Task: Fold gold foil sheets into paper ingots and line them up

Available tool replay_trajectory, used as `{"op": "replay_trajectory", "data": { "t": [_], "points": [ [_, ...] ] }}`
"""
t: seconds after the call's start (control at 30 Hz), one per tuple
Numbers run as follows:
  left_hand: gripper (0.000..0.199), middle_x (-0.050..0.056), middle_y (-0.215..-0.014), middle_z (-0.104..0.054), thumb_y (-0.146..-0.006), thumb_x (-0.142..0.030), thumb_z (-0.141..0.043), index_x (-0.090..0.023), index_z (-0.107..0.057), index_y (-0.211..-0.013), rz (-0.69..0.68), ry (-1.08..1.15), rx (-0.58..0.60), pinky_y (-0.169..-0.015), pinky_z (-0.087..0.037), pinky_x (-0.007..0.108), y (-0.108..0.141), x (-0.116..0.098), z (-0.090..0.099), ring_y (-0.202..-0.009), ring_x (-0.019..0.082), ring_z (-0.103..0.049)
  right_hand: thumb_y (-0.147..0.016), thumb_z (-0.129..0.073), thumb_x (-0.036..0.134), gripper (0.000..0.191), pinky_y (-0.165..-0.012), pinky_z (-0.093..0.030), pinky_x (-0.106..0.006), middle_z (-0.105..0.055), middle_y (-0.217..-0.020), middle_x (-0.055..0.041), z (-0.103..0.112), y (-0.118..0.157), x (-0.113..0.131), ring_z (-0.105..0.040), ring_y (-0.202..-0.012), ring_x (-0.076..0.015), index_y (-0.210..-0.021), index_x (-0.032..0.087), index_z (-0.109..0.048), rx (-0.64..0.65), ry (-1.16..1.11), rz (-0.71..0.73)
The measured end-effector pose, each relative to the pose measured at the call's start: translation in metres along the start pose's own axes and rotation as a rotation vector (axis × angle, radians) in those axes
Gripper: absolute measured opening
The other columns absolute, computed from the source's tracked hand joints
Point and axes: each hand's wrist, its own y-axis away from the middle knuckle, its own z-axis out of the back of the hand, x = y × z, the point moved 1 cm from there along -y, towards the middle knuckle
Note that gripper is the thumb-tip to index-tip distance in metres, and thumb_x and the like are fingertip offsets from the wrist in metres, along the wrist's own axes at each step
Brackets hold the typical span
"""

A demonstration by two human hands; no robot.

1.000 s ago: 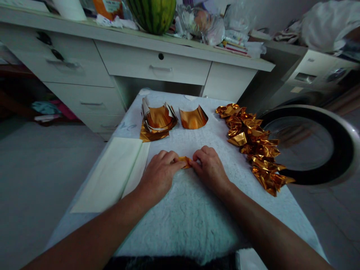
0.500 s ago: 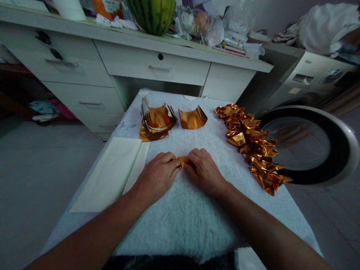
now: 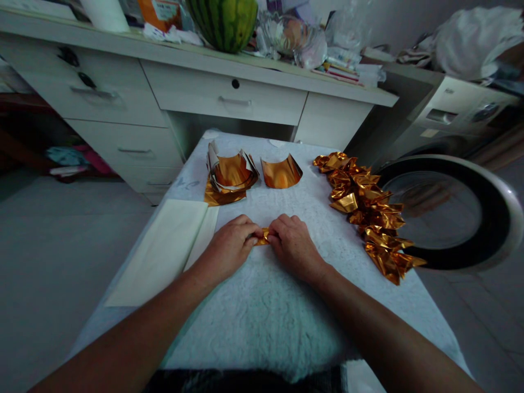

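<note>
Between my two hands a small piece of gold foil paper (image 3: 263, 237) lies low over the cloth-covered table; most of it is hidden by fingers. My left hand (image 3: 234, 244) pinches its left end, thumb against curled fingers. At the other end my right hand (image 3: 293, 243) is closed on the foil too. Beyond them sit a stack of curled gold foil sheets (image 3: 231, 172) and one single curved foil sheet (image 3: 281, 172). To the right runs a row of folded, crumpled-looking gold foil pieces (image 3: 360, 207).
Pale paper sheets (image 3: 159, 251) lie on the table's left side. A white cabinet (image 3: 196, 90) with a watermelon (image 3: 223, 22) and plastic bags on top stands behind. At right, the washing machine's round door (image 3: 497, 213) hangs open close to the table.
My left hand has shifted slightly left, and a little more of the foil shows between the hands. My right hand keeps nearly the same place.
</note>
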Motion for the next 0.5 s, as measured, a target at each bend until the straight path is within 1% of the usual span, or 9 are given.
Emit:
{"op": "replay_trajectory", "data": {
  "t": [0.1, 0.17, 0.23, 0.3, 0.37, 0.5],
  "points": [
    [0.024, 0.003, -0.094, -0.061, -0.085, -0.004, -0.055, -0.018, -0.071, -0.096, 0.007, -0.006, 0.011, -0.086, -0.048, 0.032, 0.000, 0.000, 0.000, -0.092, 0.018, -0.060, -0.094, -0.053, 0.020, 0.009, -0.075, -0.034, -0.033, -0.060, -0.095, -0.0048, 0.000, 0.000, 0.002, -0.048, -0.086, -0.0203, -0.089, 0.019, -0.060, 0.000, 0.039, -0.004],
    [0.024, 0.003, -0.094, -0.060, -0.085, -0.004, -0.054, -0.018, -0.070, -0.095, 0.018, -0.019, 0.019, -0.086, -0.048, 0.033, 0.000, -0.001, 0.000, -0.091, 0.018, -0.060, -0.094, -0.052, 0.023, 0.010, -0.076, -0.034, -0.033, -0.060, -0.096, -0.0052, 0.002, 0.001, 0.004, -0.048, -0.087, -0.0207, -0.089, 0.020, -0.060, 0.001, 0.053, -0.007],
    [0.024, 0.004, -0.095, -0.060, -0.085, -0.004, -0.052, -0.018, -0.070, -0.094, 0.022, -0.030, 0.026, -0.086, -0.049, 0.033, 0.000, -0.001, 0.001, -0.092, 0.018, -0.060, -0.094, -0.055, 0.033, 0.015, -0.076, -0.034, -0.034, -0.059, -0.096, -0.0058, 0.002, 0.002, 0.007, -0.048, -0.087, -0.0213, -0.089, 0.019, -0.059, -0.001, 0.064, -0.009],
    [0.025, 0.004, -0.097, -0.060, -0.087, -0.005, -0.051, -0.018, -0.069, -0.097, 0.014, -0.034, 0.036, -0.087, -0.049, 0.033, 0.001, -0.002, 0.001, -0.094, 0.019, -0.059, -0.092, -0.057, 0.044, 0.024, -0.076, -0.034, -0.035, -0.059, -0.097, -0.0065, 0.002, 0.002, 0.009, -0.048, -0.087, -0.0224, -0.088, 0.019, -0.058, -0.008, 0.088, -0.011],
    [0.026, 0.005, -0.098, -0.060, -0.088, -0.005, -0.049, -0.018, -0.068, -0.100, 0.001, -0.034, 0.041, -0.087, -0.049, 0.033, 0.002, -0.002, 0.000, -0.094, 0.018, -0.059, -0.090, -0.058, 0.049, 0.029, -0.075, -0.033, -0.036, -0.059, -0.097, -0.0069, 0.001, 0.002, 0.011, -0.048, -0.088, -0.0237, -0.089, 0.020, -0.057, -0.016, 0.115, -0.019],
    [0.028, 0.005, -0.097, -0.059, -0.089, -0.005, -0.046, -0.018, -0.067, -0.101, -0.037, -0.068, 0.025, -0.087, -0.048, 0.035, 0.005, 0.001, -0.003, -0.094, 0.020, -0.057, -0.089, -0.059, 0.047, 0.027, -0.075, -0.033, -0.038, -0.059, -0.097, -0.0076, 0.000, 0.001, 0.012, -0.048, -0.090, -0.0255, -0.090, 0.020, -0.057, -0.017, 0.116, -0.039]
  ]
}}
